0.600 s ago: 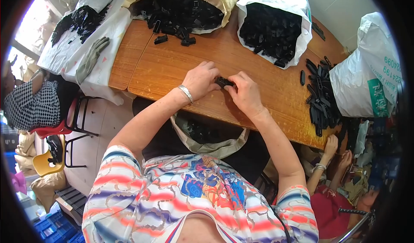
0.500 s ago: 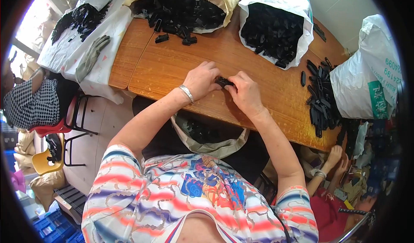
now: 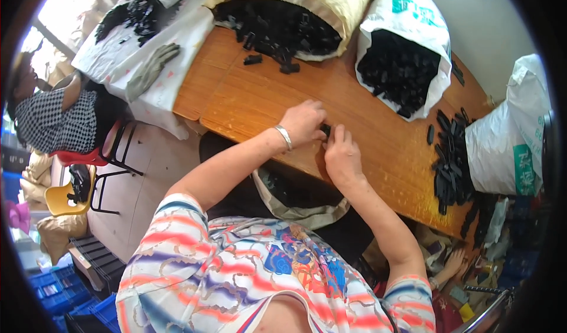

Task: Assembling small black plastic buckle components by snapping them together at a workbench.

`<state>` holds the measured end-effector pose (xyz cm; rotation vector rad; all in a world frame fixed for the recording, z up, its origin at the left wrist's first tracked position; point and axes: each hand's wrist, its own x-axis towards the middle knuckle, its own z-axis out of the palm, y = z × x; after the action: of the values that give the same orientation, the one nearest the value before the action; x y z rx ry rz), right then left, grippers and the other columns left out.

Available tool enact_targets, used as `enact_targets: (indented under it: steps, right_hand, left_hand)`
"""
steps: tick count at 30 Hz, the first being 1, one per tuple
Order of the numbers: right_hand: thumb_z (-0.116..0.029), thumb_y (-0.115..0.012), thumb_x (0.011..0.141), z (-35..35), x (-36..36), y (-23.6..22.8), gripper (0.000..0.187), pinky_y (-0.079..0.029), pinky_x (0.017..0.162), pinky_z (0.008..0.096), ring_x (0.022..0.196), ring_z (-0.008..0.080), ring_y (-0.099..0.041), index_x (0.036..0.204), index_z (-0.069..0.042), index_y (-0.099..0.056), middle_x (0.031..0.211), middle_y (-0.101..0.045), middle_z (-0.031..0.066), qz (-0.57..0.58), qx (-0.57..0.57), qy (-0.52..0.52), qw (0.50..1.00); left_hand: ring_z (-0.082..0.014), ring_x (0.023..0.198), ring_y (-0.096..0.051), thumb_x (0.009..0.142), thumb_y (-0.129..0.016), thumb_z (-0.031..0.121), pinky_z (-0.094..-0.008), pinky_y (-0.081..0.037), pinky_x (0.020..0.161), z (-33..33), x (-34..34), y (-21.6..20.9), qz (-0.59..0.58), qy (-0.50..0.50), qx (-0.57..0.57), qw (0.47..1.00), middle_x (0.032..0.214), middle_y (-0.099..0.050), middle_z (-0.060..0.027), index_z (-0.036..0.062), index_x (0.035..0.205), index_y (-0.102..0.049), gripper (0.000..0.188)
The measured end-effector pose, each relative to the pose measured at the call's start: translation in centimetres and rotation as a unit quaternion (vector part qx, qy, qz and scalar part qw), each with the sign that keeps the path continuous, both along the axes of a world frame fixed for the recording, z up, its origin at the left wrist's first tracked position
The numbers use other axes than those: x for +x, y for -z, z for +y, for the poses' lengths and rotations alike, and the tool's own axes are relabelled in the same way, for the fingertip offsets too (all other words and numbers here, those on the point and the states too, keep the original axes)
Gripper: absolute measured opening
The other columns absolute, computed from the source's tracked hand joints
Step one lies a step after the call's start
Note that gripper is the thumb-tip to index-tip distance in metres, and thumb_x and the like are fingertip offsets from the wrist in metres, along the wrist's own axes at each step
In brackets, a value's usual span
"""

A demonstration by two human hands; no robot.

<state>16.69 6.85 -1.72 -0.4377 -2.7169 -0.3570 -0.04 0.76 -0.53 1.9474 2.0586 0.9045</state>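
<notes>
Above the wooden table (image 3: 266, 99), near its front edge, both my hands meet around a small black plastic part (image 3: 325, 130). My left hand (image 3: 303, 122), with a bracelet on the wrist, pinches it from the left. The fingers of my right hand (image 3: 344, 154) close on it from the right. Only a bit of the part shows between the fingertips. Below the table edge, an open sack (image 3: 267, 196) at my lap has dark pieces inside.
Black parts spill from a yellowish sack (image 3: 361, 5) at the back. A white sack (image 3: 438, 49) beside it also holds black parts. Longer black pieces (image 3: 450, 167) lie piled at right by another white sack (image 3: 502, 147). A grey glove (image 3: 155, 70) lies left. Co-workers sit on both sides.
The whole view has shifted, so the table sits lower and further right. My hands have drawn closer together, and less of the black part shows between them.
</notes>
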Motion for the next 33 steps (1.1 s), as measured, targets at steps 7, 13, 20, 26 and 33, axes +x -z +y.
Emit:
enact_targets:
  steps: [7,13,20,26,33]
  right_hand:
    - [-0.012,-0.071,0.081,-0.2,2.9,-2.2,0.024,-0.053,0.060,0.0469,0.075,0.0371,-0.065,0.103,-0.007,-0.062,0.096,-0.057,0.0152,0.024,-0.253,-0.005,0.967]
    - [-0.010,-0.077,0.073,-8.1,7.0,-0.5,0.037,-0.055,0.064,0.0399,0.078,0.0304,-0.067,0.108,-0.007,-0.064,0.095,-0.061,0.0102,0.006,-0.328,-0.080,0.941]
    - [-0.016,-0.071,0.083,-6.4,7.4,0.9,0.020,-0.053,0.061,0.0398,0.073,0.0313,-0.065,0.099,-0.007,-0.067,0.082,-0.062,0.0109,0.079,-0.380,-0.113,0.914]
    - [-0.004,-0.062,0.084,7.3,7.6,-2.4,0.010,-0.051,0.069,0.0436,0.081,0.0364,-0.063,0.094,-0.004,-0.066,0.086,-0.062,0.0154,0.236,-0.261,0.043,0.935]
    - [-0.003,-0.066,0.082,19.2,6.0,-0.6,0.045,-0.049,0.090,0.0484,0.107,0.0431,-0.058,0.126,-0.003,-0.056,0.120,-0.054,0.0214,0.181,-0.171,0.233,0.940]
  left_hand:
    - [-0.0318,0.100,-0.061,0.070,-0.079,0.023,-0.0397,-0.051,0.089,-0.6,-2.7,-1.8,-0.099,0.126,-0.127,0.979,0.103,-0.066,-0.0152,0.0044,0.098,-0.071,0.034]
    - [-0.0343,0.101,-0.055,0.079,-0.069,0.018,-0.0418,-0.048,0.091,2.9,-8.4,-1.1,0.133,-0.214,0.080,0.964,0.105,-0.059,-0.0148,0.0070,0.101,-0.067,0.025]
    - [-0.0300,0.097,-0.057,0.079,-0.062,0.006,-0.0385,-0.055,0.077,3.9,-9.5,1.1,0.229,-0.195,0.096,0.949,0.100,-0.056,-0.0114,0.0053,0.084,-0.066,0.006]
    - [-0.0302,0.099,-0.057,0.077,-0.067,0.000,-0.0387,-0.050,0.085,2.2,-4.6,-1.1,0.070,-0.111,0.116,0.985,0.102,-0.059,-0.0103,0.0049,0.094,-0.068,0.018]
    - [-0.0314,0.098,-0.056,0.074,-0.066,-0.006,-0.0383,-0.049,0.085,2.0,-0.6,-0.4,0.000,-0.107,0.177,0.978,0.101,-0.056,-0.0122,0.0055,0.094,-0.069,0.023]
